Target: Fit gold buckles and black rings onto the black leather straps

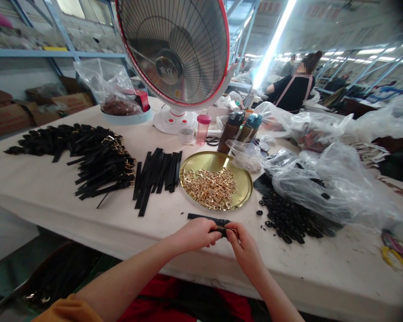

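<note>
Orange sleeve (70,311) nearest the camera, then two bare forearms, and at their ends both my hands meet over a small black strap (218,232), just above the front part of the desk (114,228). My left hand (199,235) is curled round its left part, fingers bent and closed on it; my right hand (242,239) pinches the other end narrowly between thumb and fingertips. Fingers cover much of the piece, so I can't tell how its end is shaped. For work this fine, I'd let the left hand do the steadying and the right do the small moves, both grips close together so the strap can't bend or twist between them. Firm but not crushing seems right, since a thin strap would probably crease or slip if squeezed askew. One black strip (199,217) lies on the desk just beyond my knuckles; I'd keep my fingers from nudging it. Past it, the gold tray (244,179) holds loose buckles (213,190), and black rings (285,217) spread to its right, so wrists kept low and tucked in should avoid scattering anything.
</note>
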Action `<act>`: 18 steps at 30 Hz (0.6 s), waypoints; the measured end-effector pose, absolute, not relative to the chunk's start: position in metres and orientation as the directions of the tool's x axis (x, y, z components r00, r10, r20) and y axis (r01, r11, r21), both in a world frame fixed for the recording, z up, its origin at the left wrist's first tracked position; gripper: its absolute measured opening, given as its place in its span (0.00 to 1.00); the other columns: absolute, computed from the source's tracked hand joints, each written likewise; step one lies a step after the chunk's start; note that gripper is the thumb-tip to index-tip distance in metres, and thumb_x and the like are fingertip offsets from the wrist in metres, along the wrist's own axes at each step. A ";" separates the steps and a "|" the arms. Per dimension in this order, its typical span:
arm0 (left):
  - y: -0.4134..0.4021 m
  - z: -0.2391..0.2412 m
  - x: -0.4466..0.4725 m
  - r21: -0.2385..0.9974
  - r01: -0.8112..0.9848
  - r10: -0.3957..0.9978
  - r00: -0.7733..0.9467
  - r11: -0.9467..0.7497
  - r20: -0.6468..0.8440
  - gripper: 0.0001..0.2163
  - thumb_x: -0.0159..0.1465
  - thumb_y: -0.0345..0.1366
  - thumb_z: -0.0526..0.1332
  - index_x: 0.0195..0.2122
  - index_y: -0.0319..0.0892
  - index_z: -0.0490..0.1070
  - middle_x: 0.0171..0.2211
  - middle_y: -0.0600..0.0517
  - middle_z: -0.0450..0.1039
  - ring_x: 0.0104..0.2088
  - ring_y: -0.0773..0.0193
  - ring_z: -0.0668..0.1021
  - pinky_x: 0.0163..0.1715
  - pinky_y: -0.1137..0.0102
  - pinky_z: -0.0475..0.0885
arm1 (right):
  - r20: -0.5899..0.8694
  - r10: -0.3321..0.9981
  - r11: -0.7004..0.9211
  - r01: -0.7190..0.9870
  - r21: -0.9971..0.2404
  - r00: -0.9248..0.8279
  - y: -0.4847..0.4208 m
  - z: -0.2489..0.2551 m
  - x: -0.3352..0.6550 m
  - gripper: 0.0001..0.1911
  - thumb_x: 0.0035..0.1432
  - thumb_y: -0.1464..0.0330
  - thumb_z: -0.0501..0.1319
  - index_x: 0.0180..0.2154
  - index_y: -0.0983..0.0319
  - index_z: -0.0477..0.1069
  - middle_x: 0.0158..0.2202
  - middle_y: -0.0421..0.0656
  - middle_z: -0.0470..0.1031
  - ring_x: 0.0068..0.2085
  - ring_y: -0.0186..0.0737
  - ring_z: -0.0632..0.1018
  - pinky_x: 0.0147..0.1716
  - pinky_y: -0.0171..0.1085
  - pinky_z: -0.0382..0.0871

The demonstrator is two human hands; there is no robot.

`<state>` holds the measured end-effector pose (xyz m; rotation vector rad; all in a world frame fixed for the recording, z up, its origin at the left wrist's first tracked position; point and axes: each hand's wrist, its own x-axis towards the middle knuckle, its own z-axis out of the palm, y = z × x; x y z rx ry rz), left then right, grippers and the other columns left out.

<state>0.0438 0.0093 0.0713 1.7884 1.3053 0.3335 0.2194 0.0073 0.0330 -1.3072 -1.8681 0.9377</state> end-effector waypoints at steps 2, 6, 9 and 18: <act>0.015 0.072 0.048 0.721 0.675 0.880 0.427 -0.157 -0.209 0.12 0.59 0.38 0.51 0.29 0.40 0.71 0.24 0.52 0.73 0.24 0.66 0.73 0.21 0.76 0.61 | 0.117 0.949 0.248 0.466 -0.850 -0.292 0.013 0.031 0.217 0.10 0.57 0.63 0.49 0.35 0.62 0.65 0.29 0.43 0.72 0.30 0.38 0.73 0.29 0.35 0.66; 0.026 0.068 0.055 0.523 0.806 0.931 0.361 -0.279 -0.060 0.13 0.59 0.43 0.52 0.31 0.42 0.72 0.29 0.50 0.73 0.30 0.62 0.74 0.27 0.73 0.63 | 0.120 0.952 0.255 0.513 -0.820 -0.282 0.035 0.025 0.218 0.13 0.57 0.61 0.48 0.36 0.62 0.64 0.29 0.44 0.73 0.30 0.39 0.73 0.29 0.36 0.66; 0.033 0.063 0.039 0.371 0.885 0.957 0.286 -0.282 0.045 0.14 0.58 0.47 0.55 0.34 0.43 0.72 0.33 0.49 0.72 0.36 0.61 0.73 0.35 0.70 0.64 | 0.174 0.942 0.329 0.685 -0.650 -0.287 0.050 0.016 0.222 0.15 0.57 0.60 0.49 0.35 0.62 0.67 0.31 0.45 0.73 0.33 0.42 0.73 0.33 0.40 0.65; 0.087 0.053 -0.077 0.230 0.936 0.957 -0.285 0.268 0.048 0.15 0.58 0.42 0.55 0.43 0.38 0.66 0.40 0.44 0.67 0.41 0.57 0.72 0.38 0.67 0.64 | 0.300 0.946 0.300 0.697 -0.651 -0.127 0.048 -0.022 0.227 0.19 0.56 0.59 0.50 0.43 0.64 0.66 0.42 0.50 0.69 0.43 0.46 0.70 0.44 0.45 0.62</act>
